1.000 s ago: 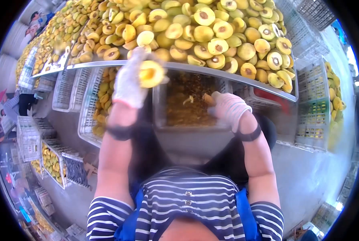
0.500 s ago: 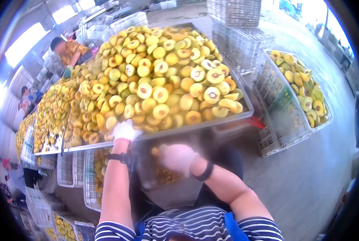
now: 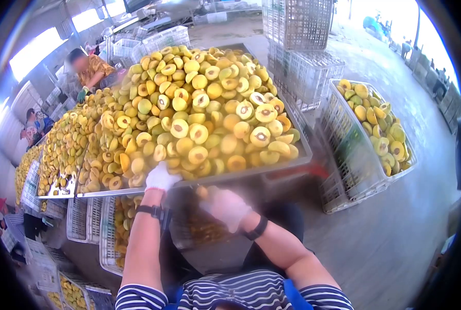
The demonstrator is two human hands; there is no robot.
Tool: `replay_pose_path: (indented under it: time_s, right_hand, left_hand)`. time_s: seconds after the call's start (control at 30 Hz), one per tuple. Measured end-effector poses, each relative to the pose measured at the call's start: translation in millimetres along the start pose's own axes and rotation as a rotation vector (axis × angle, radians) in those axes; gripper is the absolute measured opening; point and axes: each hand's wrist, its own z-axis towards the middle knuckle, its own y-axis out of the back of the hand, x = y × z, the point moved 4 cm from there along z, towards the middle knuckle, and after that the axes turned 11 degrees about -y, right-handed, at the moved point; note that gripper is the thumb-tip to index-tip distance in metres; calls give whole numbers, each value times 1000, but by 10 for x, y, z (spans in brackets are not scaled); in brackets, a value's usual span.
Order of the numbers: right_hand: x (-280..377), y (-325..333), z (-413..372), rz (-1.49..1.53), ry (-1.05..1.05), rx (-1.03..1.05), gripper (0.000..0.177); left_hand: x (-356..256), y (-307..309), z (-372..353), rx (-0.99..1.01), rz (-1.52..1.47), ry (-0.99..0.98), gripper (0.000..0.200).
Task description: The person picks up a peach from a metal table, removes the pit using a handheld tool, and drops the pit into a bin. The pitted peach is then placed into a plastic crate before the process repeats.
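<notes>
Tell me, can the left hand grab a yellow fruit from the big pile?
Probably yes. The left hand is at the front rim of the tray, right by the nearest fruit in the pile, and nothing seems to stand in between.

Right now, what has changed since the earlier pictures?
The left hand no longer shows the cut fruit half it held at first; it is now at the near edge of the fruit pile. The right hand has moved left, closer to it; its grip is too blurred to judge. The camera's view has tilted up. The pile stays heaped on the metal tray.
</notes>
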Motion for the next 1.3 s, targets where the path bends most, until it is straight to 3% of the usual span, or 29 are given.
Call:
replay_pose_path:
  time_s: [0.03,0.23,0.27,0.3,0.33,0.37,0.4,0.43,0.47,0.53,0.57,0.7,0.83,0.9,0.93,1.0,1.07,1.13,1.2,1.27,1.3]
  right_hand:
    - [-6,-60,53,-10,7,-1,43]
    - [0,-229,204,-1,34,-99,46]
    - [54,-148,139,103,139,-148,42]
    - [12,-234,204,-104,228,-247,35]
    - [154,-186,90,-707,408,-275,31]
    - [-49,-261,263,123,199,-255,28]
    - [-157,-312,357,533,-29,-137,27]
    - [-209,-368,402,714,89,-163,27]
    - [-43,-262,342,1048,-290,-30,28]
    - [5,-234,383,1118,-379,7,27]
    - [15,-262,417,1121,-392,7,27]
    - [116,-350,490,1089,-363,11,24]
    - [177,-385,493,1134,-381,37,22]
    - [224,-376,504,1272,-343,5,23]
    - [246,-334,474,1273,-351,10,23]
    - [308,-252,430,1307,-344,232,26]
    - [311,-304,414,1299,-308,248,32]
    - [416,-271,407,1349,-95,220,36]
    - [445,-343,429,1363,-73,208,36]
    - [512,-440,423,1220,-179,37,35]
    - [454,-470,445,1124,-204,43,35]
  left_hand:
    - [-14,25,43,79,35,71,58]
    - [108,-18,68,6,-72,0,67]
    - [155,-16,66,-16,-98,8,69]
    - [196,-6,34,-89,-156,-30,67]
    - [271,1,22,-111,-213,-48,62]
    - [400,-43,6,-172,-308,-32,51]
    - [421,26,-50,-205,-461,47,43]
    - [552,-42,-18,-255,-633,104,39]
    - [660,-77,26,-217,-538,71,45]
    - [494,-6,-48,-108,-447,35,63]
    - [283,112,-66,52,-316,41,79]
    - [28,-6,21,136,-86,17,76]
    - [454,38,83,-58,-509,49,55]
    - [321,315,-139,-155,-666,-28,44]
    - [280,331,-258,-90,-869,-143,42]
    - [-20,530,-501,-230,-725,-703,44]
    - [-183,537,-647,-204,-851,-691,56]
    - [-135,305,-667,-242,-1004,-569,62]
    - [-228,126,-725,-173,-1862,-320,63]
    - [-312,-22,-724,-302,-1976,-49,53]
    - [-273,-56,-692,-269,-2165,-24,50]
